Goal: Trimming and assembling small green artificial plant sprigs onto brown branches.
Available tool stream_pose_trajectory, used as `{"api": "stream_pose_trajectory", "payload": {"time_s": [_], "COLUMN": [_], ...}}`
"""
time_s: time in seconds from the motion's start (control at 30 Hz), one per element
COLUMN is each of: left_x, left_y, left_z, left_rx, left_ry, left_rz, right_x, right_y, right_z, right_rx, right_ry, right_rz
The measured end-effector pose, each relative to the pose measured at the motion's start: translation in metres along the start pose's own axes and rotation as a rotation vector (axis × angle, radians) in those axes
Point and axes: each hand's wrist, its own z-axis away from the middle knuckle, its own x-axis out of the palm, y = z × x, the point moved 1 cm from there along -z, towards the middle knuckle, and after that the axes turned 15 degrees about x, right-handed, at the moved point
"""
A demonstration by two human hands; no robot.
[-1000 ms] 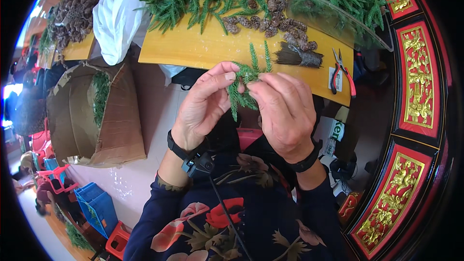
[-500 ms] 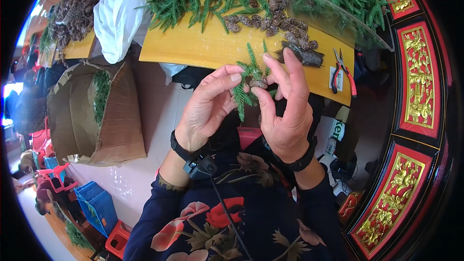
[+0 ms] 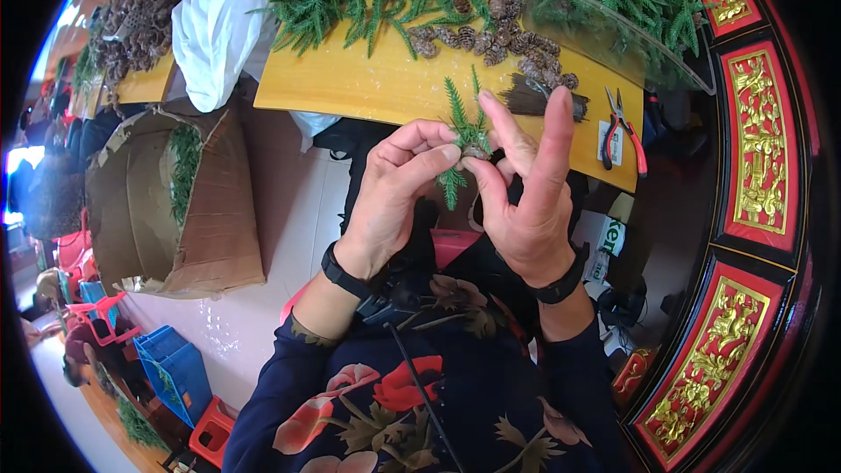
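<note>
A small green artificial pine sprig point(image 3: 457, 109) with a brownish bit at its middle, perhaps a pine cone, is held between my two hands in front of the table's near edge. My left hand point(image 3: 399, 188) pinches it from the left with thumb and fingers. From the other side, my right hand point(image 3: 526, 201) grips the brownish middle low down, its index finger pointing up and away. Fingertips hide part of the sprig's centre. On the table beyond lie a row of pine cones point(image 3: 499, 4) and a bundle of thin dark wires point(image 3: 534, 98).
Red-handled pliers point(image 3: 624, 136) lie at the yellow table's point(image 3: 350, 88) right corner. A clear plastic bin point(image 3: 604, 31) of greenery stands behind. Left are a white plastic bag point(image 3: 215, 26) and an open cardboard box point(image 3: 215, 228). A red-and-gold carved panel point(image 3: 758, 140) lines the right.
My left hand has turned and shifted right, its fingers closing nearer the sprig's middle. My right index finger has straightened upward. The sprig stays between both hands.
</note>
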Motion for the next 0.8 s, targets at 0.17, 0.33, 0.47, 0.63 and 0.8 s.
{"api": "stream_pose_trajectory", "payload": {"time_s": [0.17, 0.33, 0.47, 0.63, 0.8], "left_x": [0.008, 0.013, 0.012, 0.018, 0.019], "left_y": [-0.001, 0.000, 0.004, 0.004, 0.012], "left_z": [0.002, 0.003, 0.001, -0.001, -0.001], "left_rx": [0.134, 0.428, 0.543, 0.684, 0.681], "left_ry": [0.076, 0.101, 0.069, 0.085, 0.045], "left_rz": [-0.076, -0.399, -0.701, -0.901, -0.865], "right_x": [0.004, 0.014, 0.017, 0.010, -0.012], "right_y": [-0.001, -0.005, -0.006, -0.001, 0.003], "right_z": [0.001, 0.001, 0.005, 0.000, -0.011], "right_rx": [0.020, -0.014, 0.085, 0.168, 0.318], "right_ry": [-0.025, 0.037, 0.061, 0.006, -0.227], "right_rz": [-0.035, -0.014, -0.080, -0.238, -0.450]}}
